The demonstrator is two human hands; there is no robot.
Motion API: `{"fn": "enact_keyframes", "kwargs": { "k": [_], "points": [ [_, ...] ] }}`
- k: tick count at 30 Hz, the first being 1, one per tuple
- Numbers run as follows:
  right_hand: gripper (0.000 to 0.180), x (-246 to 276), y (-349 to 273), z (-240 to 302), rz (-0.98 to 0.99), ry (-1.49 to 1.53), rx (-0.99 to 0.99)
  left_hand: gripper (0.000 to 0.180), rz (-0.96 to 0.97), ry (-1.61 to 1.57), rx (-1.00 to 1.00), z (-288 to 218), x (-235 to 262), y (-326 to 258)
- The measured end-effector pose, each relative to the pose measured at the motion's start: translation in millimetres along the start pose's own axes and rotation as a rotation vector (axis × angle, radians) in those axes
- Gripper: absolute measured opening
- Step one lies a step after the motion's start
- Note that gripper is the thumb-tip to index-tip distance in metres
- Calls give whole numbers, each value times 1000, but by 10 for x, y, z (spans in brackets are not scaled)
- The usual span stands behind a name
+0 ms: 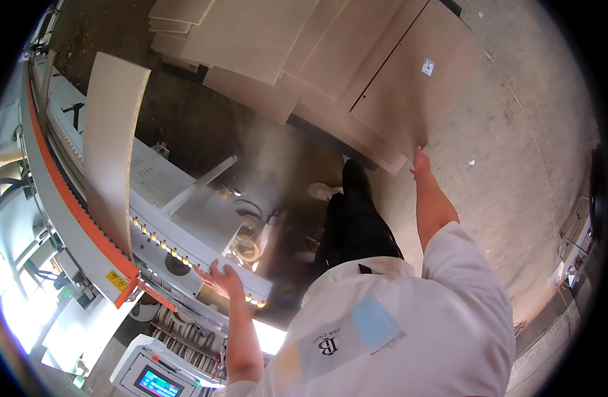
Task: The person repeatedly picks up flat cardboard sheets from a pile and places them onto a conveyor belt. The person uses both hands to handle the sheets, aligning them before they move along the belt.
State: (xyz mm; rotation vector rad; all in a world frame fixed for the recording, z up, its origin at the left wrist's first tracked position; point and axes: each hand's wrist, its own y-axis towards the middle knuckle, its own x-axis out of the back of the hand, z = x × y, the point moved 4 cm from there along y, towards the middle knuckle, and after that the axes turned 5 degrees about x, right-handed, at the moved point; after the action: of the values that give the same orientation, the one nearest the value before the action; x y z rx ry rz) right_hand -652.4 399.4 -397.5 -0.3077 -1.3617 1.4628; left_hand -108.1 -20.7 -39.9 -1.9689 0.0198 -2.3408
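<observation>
A large beige board (410,86) is held at its lower corner by the right hand (420,164), the arm stretched out ahead of the body. The fingers are hidden against the board's edge, so it cannot be told whether they are curled round the corner or only pressed flat to it. Above and beyond that hold, the board leans on a stack of similar boards (264,40) propped upright over the dusty floor (516,165). A small white label (428,67) is seen well above the grip, on the board's face.

The left hand (219,278) is laid, fingers spread, on the pale rail of a machine (191,245), with a row of small amber lights just beside the fingertips. Nothing is pinched in it. Further out from this hand, a narrow panel (112,152) stands on the orange belt (72,212), and a control screen (157,382) is seen below the forearm.

The board is judged stiff, fairly heavy and awkward for one hand. Its smooth face is likely slippery, and the corners are probably easily chipped. A firmer hold would be had with both hands on opposite long edges, near the middle, rather than at one corner.
</observation>
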Motion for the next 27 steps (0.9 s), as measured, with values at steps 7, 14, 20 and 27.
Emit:
{"fn": "enact_keyframes", "kwargs": {
  "k": [7, 14, 20, 27],
  "points": [
    [75, -3, 57, 14, -28, 373, -90, 38, -8, 62, -18, 1, -89, -18],
    [77, 216, -370, -302, 185, 383, 16, 59, 26, 66, 145, -107, -61, -26],
    [67, 99, -1331, -279, 425, 467, 2, 54, 419, -446, -537, -1022, -409, -472],
    [60, -66, -3075, -43, 871, 532, -58, 43, 1265, -1128, -251, -2647, -44, -1693]
  ]
}}
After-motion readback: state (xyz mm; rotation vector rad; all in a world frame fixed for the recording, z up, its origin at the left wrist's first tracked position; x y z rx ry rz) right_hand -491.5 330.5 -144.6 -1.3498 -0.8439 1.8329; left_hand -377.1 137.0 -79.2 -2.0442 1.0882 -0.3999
